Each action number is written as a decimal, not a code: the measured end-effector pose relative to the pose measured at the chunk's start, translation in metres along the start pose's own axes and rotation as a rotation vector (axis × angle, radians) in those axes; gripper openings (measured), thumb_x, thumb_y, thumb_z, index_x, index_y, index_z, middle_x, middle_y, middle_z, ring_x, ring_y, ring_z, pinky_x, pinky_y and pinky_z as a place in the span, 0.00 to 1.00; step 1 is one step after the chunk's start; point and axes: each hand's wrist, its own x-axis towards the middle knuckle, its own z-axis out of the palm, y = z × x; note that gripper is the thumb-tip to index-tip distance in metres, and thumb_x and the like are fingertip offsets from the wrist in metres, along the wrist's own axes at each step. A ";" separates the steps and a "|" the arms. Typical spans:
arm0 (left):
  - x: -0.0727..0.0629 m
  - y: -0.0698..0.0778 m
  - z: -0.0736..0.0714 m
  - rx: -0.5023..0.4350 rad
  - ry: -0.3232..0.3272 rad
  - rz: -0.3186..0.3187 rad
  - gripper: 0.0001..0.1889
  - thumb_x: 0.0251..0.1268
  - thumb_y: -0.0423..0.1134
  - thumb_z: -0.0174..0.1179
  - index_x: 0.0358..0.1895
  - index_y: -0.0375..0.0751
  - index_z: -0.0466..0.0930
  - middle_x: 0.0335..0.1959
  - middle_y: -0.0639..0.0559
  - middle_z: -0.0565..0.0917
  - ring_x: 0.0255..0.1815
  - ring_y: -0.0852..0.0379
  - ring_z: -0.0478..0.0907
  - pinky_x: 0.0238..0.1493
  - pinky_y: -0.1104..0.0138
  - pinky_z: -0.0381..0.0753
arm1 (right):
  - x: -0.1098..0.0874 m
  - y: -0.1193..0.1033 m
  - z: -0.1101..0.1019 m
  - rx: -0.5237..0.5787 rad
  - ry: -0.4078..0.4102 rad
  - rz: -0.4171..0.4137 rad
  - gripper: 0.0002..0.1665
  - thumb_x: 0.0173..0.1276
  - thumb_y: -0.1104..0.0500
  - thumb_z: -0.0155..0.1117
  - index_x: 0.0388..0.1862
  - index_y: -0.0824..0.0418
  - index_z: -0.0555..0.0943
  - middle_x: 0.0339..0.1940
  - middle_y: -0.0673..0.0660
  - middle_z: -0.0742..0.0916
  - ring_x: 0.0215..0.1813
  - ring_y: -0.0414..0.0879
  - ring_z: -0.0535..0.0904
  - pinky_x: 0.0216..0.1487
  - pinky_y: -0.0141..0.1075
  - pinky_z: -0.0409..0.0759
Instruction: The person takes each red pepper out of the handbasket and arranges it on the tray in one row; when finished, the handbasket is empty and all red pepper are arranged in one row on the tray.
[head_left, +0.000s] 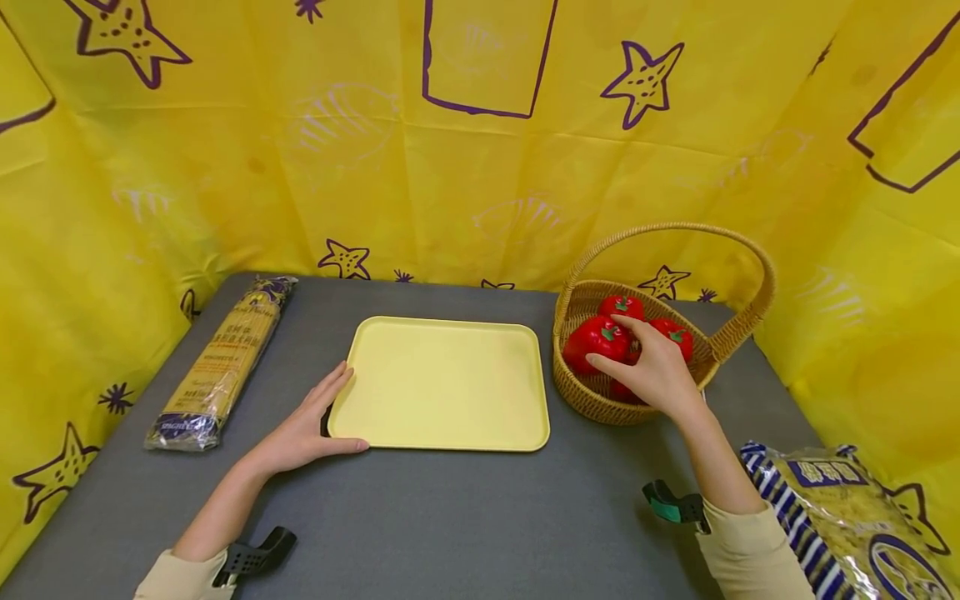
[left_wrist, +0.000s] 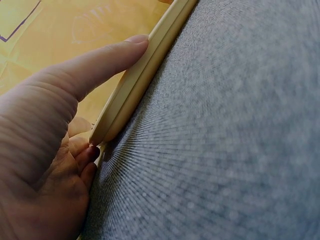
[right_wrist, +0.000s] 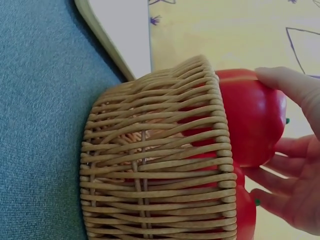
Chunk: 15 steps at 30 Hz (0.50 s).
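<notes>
My left hand [head_left: 303, 427] lies at the near left corner of a pale yellow tray [head_left: 442, 383], its fingers fairly straight along the left side. In the left wrist view, the thumb [left_wrist: 112, 62] rests against the tray's rim [left_wrist: 132, 82]. On the right, my right hand [head_left: 660, 371] reaches over a wicker basket [head_left: 600, 408] and holds a red bell pepper [head_left: 596, 343] between thumb and fingers. The right wrist view shows this pepper [right_wrist: 255, 120] rising above the woven rim, the thumb on one side and fingers on the other. Several more red peppers [head_left: 621, 307] sit in the basket.
A bag of spaghetti [head_left: 225, 358] lies at the left of the grey table [head_left: 480, 517]. At the near right is a clear bag with blue-striped edging [head_left: 855, 508]. The basket's tall handle [head_left: 675, 227] arches over it. Yellow patterned cloth [head_left: 480, 167] hangs behind.
</notes>
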 end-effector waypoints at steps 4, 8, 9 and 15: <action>-0.002 0.000 0.000 0.001 0.008 -0.002 0.58 0.51 0.50 0.74 0.79 0.40 0.43 0.80 0.43 0.40 0.77 0.34 0.37 0.63 0.32 0.48 | 0.001 -0.003 -0.003 0.031 0.008 0.025 0.46 0.60 0.37 0.69 0.70 0.60 0.70 0.62 0.64 0.79 0.55 0.61 0.75 0.54 0.56 0.73; -0.001 -0.001 0.001 0.009 0.014 -0.003 0.59 0.51 0.51 0.75 0.79 0.41 0.42 0.80 0.43 0.40 0.76 0.34 0.38 0.63 0.32 0.48 | 0.001 -0.005 -0.007 0.075 -0.003 0.065 0.46 0.61 0.35 0.67 0.71 0.59 0.69 0.63 0.64 0.78 0.55 0.60 0.76 0.54 0.55 0.74; -0.001 -0.001 0.001 0.011 0.014 -0.003 0.59 0.51 0.51 0.75 0.79 0.41 0.42 0.80 0.43 0.40 0.76 0.34 0.38 0.63 0.32 0.48 | 0.000 -0.006 -0.008 0.086 -0.007 0.076 0.46 0.61 0.35 0.67 0.71 0.58 0.69 0.63 0.63 0.78 0.56 0.60 0.76 0.54 0.55 0.74; 0.000 -0.001 0.002 0.015 0.015 -0.002 0.59 0.51 0.51 0.75 0.79 0.42 0.41 0.79 0.42 0.41 0.76 0.34 0.38 0.63 0.32 0.48 | -0.001 -0.007 -0.010 0.136 -0.037 0.112 0.47 0.60 0.33 0.66 0.72 0.54 0.68 0.64 0.62 0.77 0.59 0.59 0.75 0.55 0.55 0.74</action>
